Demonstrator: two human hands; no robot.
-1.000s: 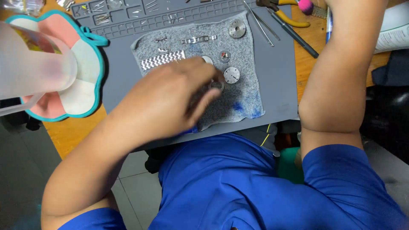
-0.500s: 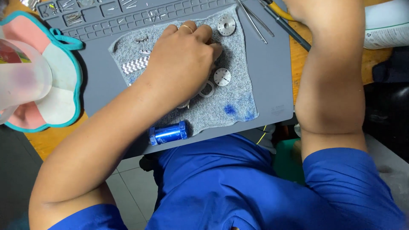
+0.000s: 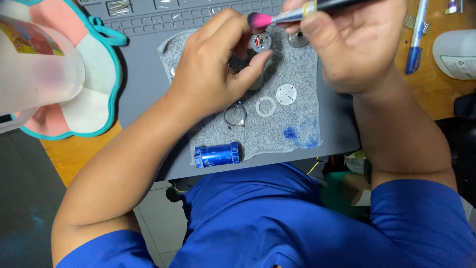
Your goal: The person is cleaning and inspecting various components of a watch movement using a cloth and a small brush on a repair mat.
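Head view: left hand [image 3: 210, 74] pinches a small round watch part [image 3: 261, 42] above the grey cloth [image 3: 277, 131], while the right hand [image 3: 354, 42] grips a pink-tipped brush [image 3: 260, 20] touching it — too hard a stroke could flick the part loose among the rings.

Below the left hand [image 3: 210, 74] lie a blue cylinder [image 3: 216, 155], a metal ring [image 3: 235, 115] and two white discs [image 3: 286, 94]; a frosted cup [image 3: 37, 62] stands far to its left.
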